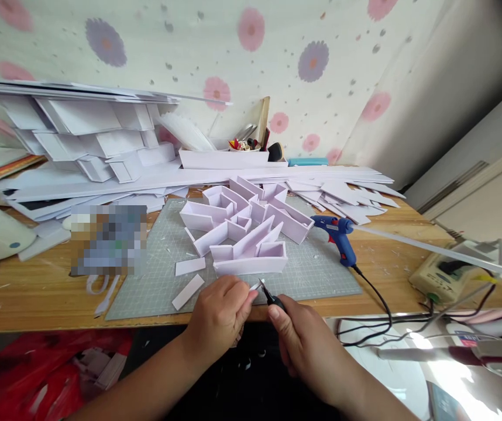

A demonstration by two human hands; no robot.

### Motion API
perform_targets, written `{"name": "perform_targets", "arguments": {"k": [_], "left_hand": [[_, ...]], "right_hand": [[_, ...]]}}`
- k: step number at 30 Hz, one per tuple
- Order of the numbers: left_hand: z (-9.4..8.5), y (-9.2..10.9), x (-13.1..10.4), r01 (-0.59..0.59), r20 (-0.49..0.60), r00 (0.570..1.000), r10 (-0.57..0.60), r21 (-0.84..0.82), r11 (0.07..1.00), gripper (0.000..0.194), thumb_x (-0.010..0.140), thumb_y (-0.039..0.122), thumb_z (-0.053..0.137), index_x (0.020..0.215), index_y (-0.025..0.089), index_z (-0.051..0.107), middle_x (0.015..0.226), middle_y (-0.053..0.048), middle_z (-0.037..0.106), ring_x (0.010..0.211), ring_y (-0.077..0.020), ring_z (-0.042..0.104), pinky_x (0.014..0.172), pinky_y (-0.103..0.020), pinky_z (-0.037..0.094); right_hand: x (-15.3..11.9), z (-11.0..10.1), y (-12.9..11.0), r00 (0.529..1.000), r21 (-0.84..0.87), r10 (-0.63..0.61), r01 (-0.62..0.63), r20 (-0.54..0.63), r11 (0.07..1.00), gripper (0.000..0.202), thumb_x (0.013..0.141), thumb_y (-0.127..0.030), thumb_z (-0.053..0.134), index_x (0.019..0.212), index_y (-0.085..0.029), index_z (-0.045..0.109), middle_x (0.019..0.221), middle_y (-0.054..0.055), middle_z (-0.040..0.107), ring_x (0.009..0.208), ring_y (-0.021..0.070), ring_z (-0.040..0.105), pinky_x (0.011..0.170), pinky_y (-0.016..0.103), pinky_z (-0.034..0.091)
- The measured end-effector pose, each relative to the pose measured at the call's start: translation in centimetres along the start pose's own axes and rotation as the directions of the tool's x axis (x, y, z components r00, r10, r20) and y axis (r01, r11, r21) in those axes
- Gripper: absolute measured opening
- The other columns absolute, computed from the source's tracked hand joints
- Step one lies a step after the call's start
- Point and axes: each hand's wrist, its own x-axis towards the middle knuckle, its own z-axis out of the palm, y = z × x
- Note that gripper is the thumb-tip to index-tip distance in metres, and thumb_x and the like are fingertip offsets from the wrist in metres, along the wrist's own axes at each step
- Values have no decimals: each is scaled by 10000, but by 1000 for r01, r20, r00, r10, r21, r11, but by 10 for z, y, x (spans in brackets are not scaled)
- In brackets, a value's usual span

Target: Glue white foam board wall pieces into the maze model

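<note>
Your left grip (222, 310) pinches a small white strip (255, 286) between thumb and fingers, above the front edge of the cutting mat (141, 298) on the bench (395, 263). Your right grip (301, 330) is wrapped around the handle of a pointed black tool (270, 296); its tip is at the strip, but contact cannot be confirmed.

Expect the strip to be very light, fairly stiff and easily dented; its smooth face may slip. Hold it by its edges with light pressure, fingertips clear of the tip.

The white frame (253, 237) stands toward the middle of the mat. Treat its joints as fragile: take hold low on an outer wall, not by a free end.
</note>
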Motion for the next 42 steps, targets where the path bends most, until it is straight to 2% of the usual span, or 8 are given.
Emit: {"name": "perform_targets", "arguments": {"k": [7, 12, 18, 29, 42], "left_hand": [[2, -1, -1, -37, -21, 999, 38, 39, 999, 298, 924, 139, 458, 630, 180, 483, 605, -4, 506, 571, -130, 484, 550, -247, 400], [3, -2, -1, -44, -26, 999, 44, 15, 999, 296, 926, 140, 452, 634, 186, 465, 607, 4, 493, 575, -126, 478, 555, -245, 404], [4, -4, -1, -52, -23, 998, 53, 26, 998, 284, 923, 146, 459, 643, 186, 467, 606, 8, 485, 576, -131, 476, 554, -252, 395], [3, -2, -1, -68, -61, 996, 71, 58, 996, 316, 926, 161, 466, 612, 194, 450, 573, 20, 461, 541, -125, 440, 532, -253, 351], [5, -2, -2, -60, -101, 992, 71, 111, 992, 324, 937, 185, 458, 613, 193, 444, 565, 20, 469, 527, -132, 465, 532, -261, 329]], "right_hand": [[-2, 8, 3, 998, -31, 57, -58, -27, 998, 461, 979, -575, 198, 807, -230, 451, 467, -31, 551, 400, 157, 553, 509, 268, 408], [2, 8, 3, 991, -1, 130, -130, 18, 991, 450, 972, -573, 226, 798, -229, 459, 454, -39, 532, 364, 152, 538, 461, 257, 409], [4, 1, 5, 973, 83, 189, -201, 129, 976, 481, 957, -605, 216, 793, -220, 453, 438, -53, 489, 320, 135, 492, 355, 216, 335], [13, -12, -11, 934, -92, 306, -293, 186, 952, 476, 944, -570, 253, 677, -232, 458, 397, -27, 484, 301, 163, 478, 395, 283, 383], [21, -19, -22, 913, -196, 351, -313, 207, 929, 468, 952, -507, 294, 574, -250, 399, 318, -42, 457, 236, 137, 436, 379, 268, 367]]}}
